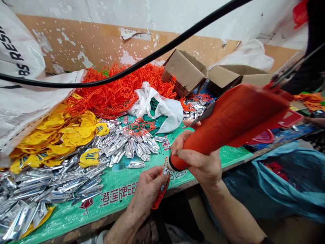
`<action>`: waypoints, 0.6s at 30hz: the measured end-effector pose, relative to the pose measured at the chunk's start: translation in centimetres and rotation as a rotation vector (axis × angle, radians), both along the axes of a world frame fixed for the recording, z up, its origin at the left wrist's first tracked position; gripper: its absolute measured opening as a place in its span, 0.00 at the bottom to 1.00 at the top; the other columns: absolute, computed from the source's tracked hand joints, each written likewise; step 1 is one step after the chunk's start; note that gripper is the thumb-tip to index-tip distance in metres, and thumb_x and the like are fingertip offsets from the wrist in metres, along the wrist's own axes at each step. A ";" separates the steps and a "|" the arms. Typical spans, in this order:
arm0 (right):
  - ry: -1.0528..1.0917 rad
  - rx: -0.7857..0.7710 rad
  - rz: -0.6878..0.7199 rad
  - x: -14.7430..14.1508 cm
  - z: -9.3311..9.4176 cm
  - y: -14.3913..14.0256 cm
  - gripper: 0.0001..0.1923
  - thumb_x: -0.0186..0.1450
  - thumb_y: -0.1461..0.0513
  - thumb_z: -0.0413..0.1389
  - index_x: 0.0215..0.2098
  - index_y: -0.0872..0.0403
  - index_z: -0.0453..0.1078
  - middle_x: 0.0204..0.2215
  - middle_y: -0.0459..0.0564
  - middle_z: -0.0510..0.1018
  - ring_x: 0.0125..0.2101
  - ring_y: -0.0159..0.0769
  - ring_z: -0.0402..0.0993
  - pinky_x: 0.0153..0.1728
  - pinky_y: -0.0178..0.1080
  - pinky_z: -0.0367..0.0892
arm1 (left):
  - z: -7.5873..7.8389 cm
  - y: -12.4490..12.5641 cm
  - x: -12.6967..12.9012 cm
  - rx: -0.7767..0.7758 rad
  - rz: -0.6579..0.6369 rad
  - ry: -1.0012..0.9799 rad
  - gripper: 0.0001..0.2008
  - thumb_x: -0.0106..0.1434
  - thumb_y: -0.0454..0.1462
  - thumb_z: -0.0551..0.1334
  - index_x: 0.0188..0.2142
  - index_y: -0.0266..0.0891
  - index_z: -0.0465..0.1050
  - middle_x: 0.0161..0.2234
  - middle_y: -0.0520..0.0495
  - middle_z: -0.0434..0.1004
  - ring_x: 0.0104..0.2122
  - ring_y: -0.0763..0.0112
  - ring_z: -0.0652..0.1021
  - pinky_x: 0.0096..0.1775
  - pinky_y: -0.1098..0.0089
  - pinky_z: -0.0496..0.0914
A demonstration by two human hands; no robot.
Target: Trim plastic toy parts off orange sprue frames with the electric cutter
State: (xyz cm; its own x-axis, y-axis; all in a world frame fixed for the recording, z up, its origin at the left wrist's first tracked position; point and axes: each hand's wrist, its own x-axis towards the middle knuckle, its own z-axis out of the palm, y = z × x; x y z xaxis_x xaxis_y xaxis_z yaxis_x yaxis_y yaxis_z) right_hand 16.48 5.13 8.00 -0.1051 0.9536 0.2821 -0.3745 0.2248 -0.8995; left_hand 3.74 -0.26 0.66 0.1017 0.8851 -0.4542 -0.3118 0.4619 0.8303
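Note:
My right hand [204, 166] is wrapped round the thick orange-red body of a hand-held power tool [233, 115]. The tool slants down to the left and ends in a black ring and a pale nose. Pinched between the thumb and fingers of my left hand [147, 186] is an orange-red plastic part [161, 196], with a silver piece [165, 170] lying against it. The tool's nose meets this part or is right over it; contact is hard to make out. My left fingers hide some of the part. Both hands are above the table's front edge.
Silver pieces [76, 183] and yellow plastic parts [78, 130] are heaped at left, by a white sack [17, 51]. Behind lie orange frames [109, 95], a white bag [170, 113] and cardboard boxes [184, 73]. A black cable [152, 61] crosses above; a blue bag [279, 183] hangs at right.

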 end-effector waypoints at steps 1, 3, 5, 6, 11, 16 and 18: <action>-0.004 0.005 -0.002 0.0 -0.1 0.0 0.08 0.51 0.67 0.62 0.28 0.52 0.69 0.20 0.40 0.71 0.24 0.33 0.69 0.31 0.41 0.65 | 0.0 0.0 0.0 -0.011 0.011 -0.008 0.11 0.49 0.40 0.70 0.31 0.36 0.82 0.22 0.52 0.72 0.23 0.77 0.64 0.25 0.77 0.56; -0.029 0.017 -0.005 -0.1 -0.4 0.1 0.06 0.51 0.67 0.61 0.25 0.52 0.68 0.20 0.41 0.71 0.24 0.33 0.68 0.31 0.41 0.66 | -0.2 -0.1 0.1 -0.032 0.025 -0.031 0.12 0.48 0.40 0.71 0.32 0.36 0.82 0.23 0.51 0.73 0.23 0.77 0.64 0.24 0.78 0.56; -0.057 0.032 -0.005 -0.2 -0.7 0.1 0.07 0.51 0.67 0.60 0.22 0.52 0.67 0.21 0.41 0.70 0.24 0.32 0.68 0.32 0.42 0.67 | -0.2 -0.1 0.1 -0.041 0.035 -0.056 0.13 0.48 0.40 0.72 0.33 0.35 0.82 0.25 0.50 0.76 0.24 0.77 0.66 0.25 0.78 0.58; -0.063 0.039 -0.004 -0.2 -0.9 0.2 0.07 0.51 0.67 0.60 0.21 0.53 0.66 0.21 0.42 0.70 0.24 0.32 0.68 0.32 0.42 0.67 | -0.3 -0.2 0.1 -0.043 0.041 -0.064 0.14 0.47 0.40 0.72 0.33 0.35 0.82 0.25 0.49 0.76 0.24 0.76 0.66 0.26 0.78 0.59; -0.064 0.065 0.030 -0.3 -0.9 0.0 0.09 0.52 0.67 0.60 0.19 0.52 0.65 0.19 0.41 0.68 0.24 0.32 0.68 0.31 0.41 0.67 | 0.0 -0.2 0.1 -0.047 0.038 -0.056 0.13 0.48 0.41 0.72 0.33 0.36 0.82 0.22 0.51 0.74 0.23 0.77 0.66 0.24 0.78 0.58; -0.033 0.091 -0.064 0.8 0.2 1.2 0.04 0.51 0.65 0.61 0.22 0.53 0.70 0.21 0.42 0.71 0.23 0.33 0.69 0.30 0.41 0.69 | 0.1 -0.4 -1.0 -0.071 -0.024 0.018 0.17 0.49 0.45 0.72 0.35 0.36 0.81 0.20 0.55 0.68 0.17 0.82 0.59 0.19 0.78 0.50; -0.021 0.130 -0.234 1.7 0.4 2.8 0.03 0.50 0.64 0.62 0.23 0.53 0.72 0.22 0.43 0.73 0.22 0.33 0.69 0.29 0.41 0.69 | -0.1 -0.5 -1.8 -0.080 -0.035 0.041 0.20 0.50 0.47 0.72 0.37 0.35 0.80 0.18 0.57 0.65 0.15 0.85 0.55 0.18 0.78 0.47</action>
